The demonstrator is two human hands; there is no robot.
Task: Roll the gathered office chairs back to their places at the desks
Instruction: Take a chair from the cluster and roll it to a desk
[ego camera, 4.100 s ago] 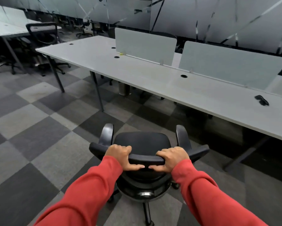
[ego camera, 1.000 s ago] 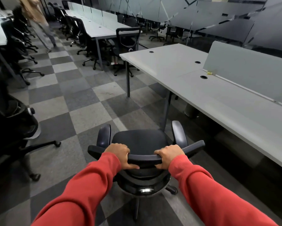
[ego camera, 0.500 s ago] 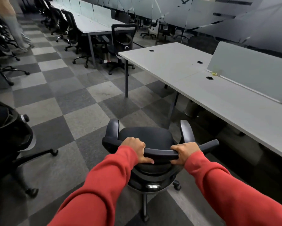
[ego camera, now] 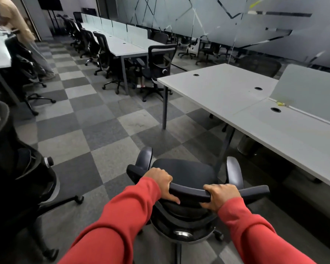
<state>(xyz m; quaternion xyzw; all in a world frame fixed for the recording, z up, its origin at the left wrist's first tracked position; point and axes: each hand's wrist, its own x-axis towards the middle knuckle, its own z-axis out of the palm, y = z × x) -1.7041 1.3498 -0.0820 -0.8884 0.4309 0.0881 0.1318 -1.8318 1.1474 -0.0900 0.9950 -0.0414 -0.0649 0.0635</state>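
Note:
A black office chair (ego camera: 183, 174) with two armrests stands on the carpet just in front of me, its seat facing away. My left hand (ego camera: 160, 182) grips the top bar of its backrest on the left side. My right hand (ego camera: 220, 195) grips the same bar on the right. Both sleeves are red. The long white desk (ego camera: 227, 92) with a frosted divider panel runs along the right, its near corner leg ahead and slightly right of the chair.
Another black chair (ego camera: 21, 180) stands close on my left. Several chairs (ego camera: 103, 52) line a second desk row further back. A lone mesh chair (ego camera: 158, 67) sits between the desks. A person (ego camera: 17, 25) walks at the far left. Checkered carpet (ego camera: 103, 130) lies ahead.
The chair in my hands has rolled along the aisle and my view has swung left, bringing the desk's near corner and the far desk row closer. Both hands keep their grip.

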